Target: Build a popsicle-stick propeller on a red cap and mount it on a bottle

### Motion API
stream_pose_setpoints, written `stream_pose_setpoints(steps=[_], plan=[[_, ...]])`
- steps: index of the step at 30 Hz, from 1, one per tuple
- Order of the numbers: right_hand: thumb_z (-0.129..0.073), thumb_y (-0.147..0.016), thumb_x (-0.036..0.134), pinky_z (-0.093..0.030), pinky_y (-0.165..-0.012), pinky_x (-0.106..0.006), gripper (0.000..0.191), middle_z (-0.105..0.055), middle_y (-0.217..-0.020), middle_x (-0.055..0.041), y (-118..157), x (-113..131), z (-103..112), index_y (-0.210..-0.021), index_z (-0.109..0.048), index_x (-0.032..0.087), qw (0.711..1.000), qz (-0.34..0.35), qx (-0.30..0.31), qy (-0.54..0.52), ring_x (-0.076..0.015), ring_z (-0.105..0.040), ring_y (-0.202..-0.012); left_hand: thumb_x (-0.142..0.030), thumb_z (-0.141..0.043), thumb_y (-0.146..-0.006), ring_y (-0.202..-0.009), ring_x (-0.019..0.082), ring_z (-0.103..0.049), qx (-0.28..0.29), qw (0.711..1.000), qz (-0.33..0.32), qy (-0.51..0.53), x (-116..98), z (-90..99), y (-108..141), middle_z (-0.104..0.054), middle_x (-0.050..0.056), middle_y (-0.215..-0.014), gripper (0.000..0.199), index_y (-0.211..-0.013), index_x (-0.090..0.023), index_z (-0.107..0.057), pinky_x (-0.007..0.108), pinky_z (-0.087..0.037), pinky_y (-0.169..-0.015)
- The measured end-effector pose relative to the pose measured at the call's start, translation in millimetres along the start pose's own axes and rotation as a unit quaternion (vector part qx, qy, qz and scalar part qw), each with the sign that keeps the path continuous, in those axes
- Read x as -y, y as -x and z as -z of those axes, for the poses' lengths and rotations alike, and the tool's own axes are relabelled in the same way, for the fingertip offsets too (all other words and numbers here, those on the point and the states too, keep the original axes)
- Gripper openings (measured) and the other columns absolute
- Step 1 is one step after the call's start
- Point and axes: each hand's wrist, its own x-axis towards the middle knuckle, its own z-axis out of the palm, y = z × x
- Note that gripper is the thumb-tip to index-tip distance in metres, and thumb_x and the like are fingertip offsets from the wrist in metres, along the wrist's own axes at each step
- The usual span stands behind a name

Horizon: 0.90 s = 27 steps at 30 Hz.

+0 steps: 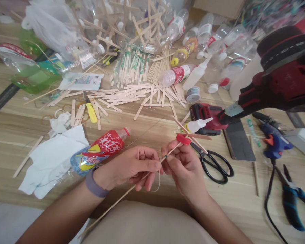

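A long thin bamboo skewer (113, 205) slants up between both hands. My left hand (139, 166), closed, pinches it with thumb and forefinger. My right hand (183, 166) grips it close to its upper end, fingers closed. At that end sits a red bottle cap (183, 139), with flat wooden sticks (197, 136) crossing by it like blades. A pale thread (158, 183) loops down between the hands. Something small and dark is on the skewer at my right fingertips. An iced tea bottle (101, 149) lies beside my left wrist.
Scissors (216, 166), a phone (239, 140) and a glue gun (274, 137) lie right, with pliers (292, 200) nearer me. A red-black power tool (277, 78) juts in. Craft sticks (122, 96) and plastic bottles (178, 74) fill the back. White paper (53, 159) lies left.
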Motion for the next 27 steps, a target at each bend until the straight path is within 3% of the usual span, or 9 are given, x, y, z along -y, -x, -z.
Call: stream_pose_setpoints(steps=[27], plan=[[-0.061, -0.084, 0.015, -0.045, -0.048, -0.020, 0.012, -0.058, -0.082, 0.0021, 2.3, -2.7, 2.1, -0.092, -0.060, 0.025, 0.999, 0.028, -0.010, 0.019, -0.0073, -0.050, -0.054, -0.039, -0.064, -0.085, -0.035, 0.005, -0.048, -0.002, 1.000, -0.010, -0.019, -0.9, -0.8, 0.7, -0.063, -0.003, -0.053, 0.025, -0.078, -0.016, -0.057, 0.014, -0.025, -0.032]])
